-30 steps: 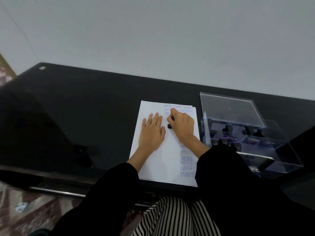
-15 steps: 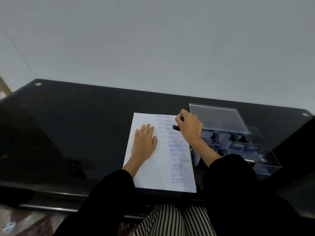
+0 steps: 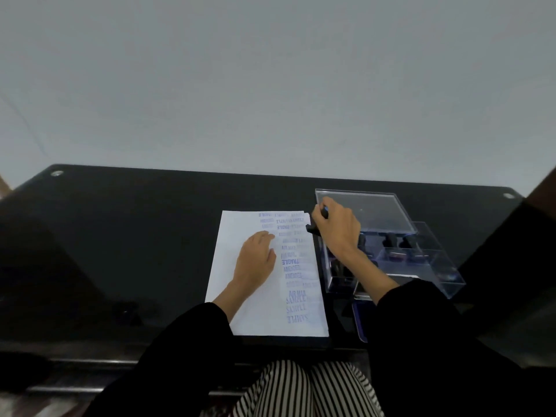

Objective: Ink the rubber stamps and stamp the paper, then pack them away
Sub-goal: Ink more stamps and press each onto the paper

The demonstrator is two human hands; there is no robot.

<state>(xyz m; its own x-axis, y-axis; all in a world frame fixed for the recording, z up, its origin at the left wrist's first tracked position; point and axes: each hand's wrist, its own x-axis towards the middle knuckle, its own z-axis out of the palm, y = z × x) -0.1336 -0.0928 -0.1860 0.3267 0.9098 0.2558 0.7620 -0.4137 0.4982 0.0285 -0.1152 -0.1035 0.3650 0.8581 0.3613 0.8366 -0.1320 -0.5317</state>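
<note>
A white sheet of paper (image 3: pixel 240 266) lies on the black table (image 3: pixel 135 236), with a column of blue stamp prints down its right side. My left hand (image 3: pixel 255 260) rests flat on the paper, fingers relaxed. My right hand (image 3: pixel 337 227) grips a black rubber stamp (image 3: pixel 313 229) at the paper's top right corner, lifted beside the clear plastic box (image 3: pixel 433 266). Several more dark stamps (image 3: pixel 391 240) stand in the box's compartments. A blue ink pad (image 3: pixel 359 320) lies in front of the box, mostly hidden by my right sleeve.
The box's clear lid (image 3: pixel 376 209) stands open at the back of the box. The table's front edge runs just past the paper's near end. A pale wall rises behind the table. My striped trousers (image 3: pixel 301 389) show below.
My right hand has carried the stamp off the paper's upper middle to the right, toward the box. My left hand has stayed on the paper. The camera has tilted up.
</note>
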